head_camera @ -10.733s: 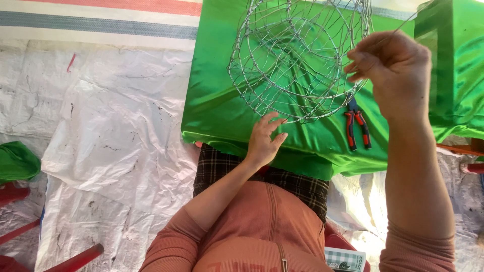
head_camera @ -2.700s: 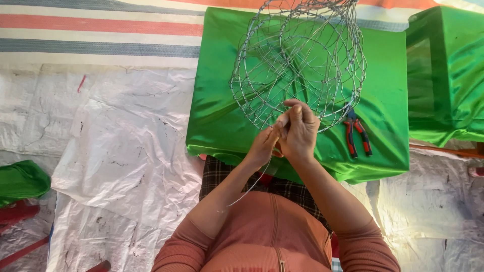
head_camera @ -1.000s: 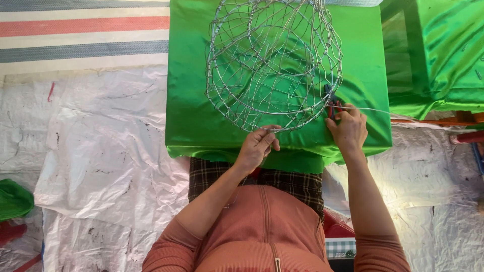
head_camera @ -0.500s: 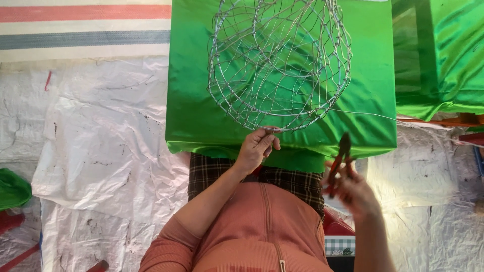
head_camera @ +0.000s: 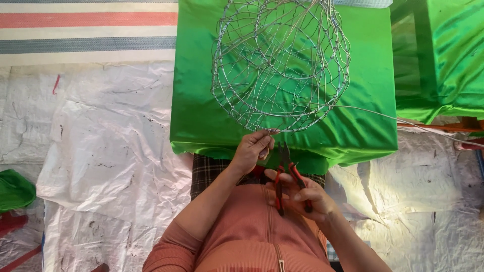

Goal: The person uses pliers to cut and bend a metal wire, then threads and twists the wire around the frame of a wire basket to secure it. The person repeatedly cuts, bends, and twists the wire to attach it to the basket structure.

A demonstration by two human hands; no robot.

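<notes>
Silver wire cage (head_camera: 280, 63), upper centre, sits on a green cloth (head_camera: 201, 111). Its mesh looks mostly woven; a loose strand (head_camera: 403, 121) trails right, so the rim likely needs finishing. Left hand (head_camera: 250, 151) pinches the cage's lower edge. Right hand (head_camera: 297, 194) grips red-handled pliers (head_camera: 286, 174), tips up near the edge, not yet biting wire.

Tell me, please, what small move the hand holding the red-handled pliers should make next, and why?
Probably bring the red-handled pliers in the right hand up to the near rim of the silver wire mesh basket, where the left hand pinches the wire. The plier tips already point at that spot but stop short, and a loose wire strand trails off right.
</notes>
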